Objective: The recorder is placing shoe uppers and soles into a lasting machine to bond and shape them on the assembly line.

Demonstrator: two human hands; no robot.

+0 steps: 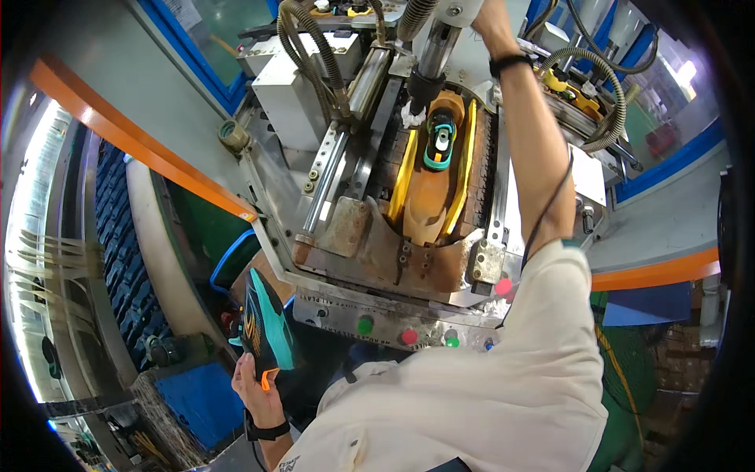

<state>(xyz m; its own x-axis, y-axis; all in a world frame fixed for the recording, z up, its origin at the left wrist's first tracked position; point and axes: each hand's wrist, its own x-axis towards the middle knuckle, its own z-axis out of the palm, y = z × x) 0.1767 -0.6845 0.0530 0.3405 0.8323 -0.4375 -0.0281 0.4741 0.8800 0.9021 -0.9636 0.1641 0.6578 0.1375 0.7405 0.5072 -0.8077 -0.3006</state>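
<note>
At the lower left, my left hand [258, 395] is closed on the heel end of a black shoe [258, 332] with a teal sole and an orange heel tab. The shoe is held on its side, toe pointing away from me. My right arm reaches up and far across the machine. Its hand [493, 22] is at the top edge beside a grey metal press head [458, 11]; its fingers are cut off or hidden. Below, a second black and teal shoe [441, 140] sits in the machine between two yellow side pads [403, 179], on an orange-brown block [429, 206].
Along the machine's front edge runs a panel with green and red push buttons [409, 337]. Ribbed hoses [318, 51] hang at the upper left. Orange-edged guards [138, 134] flank both sides. A dark ridged conveyor belt [126, 244] lies left, near a blue box [197, 403].
</note>
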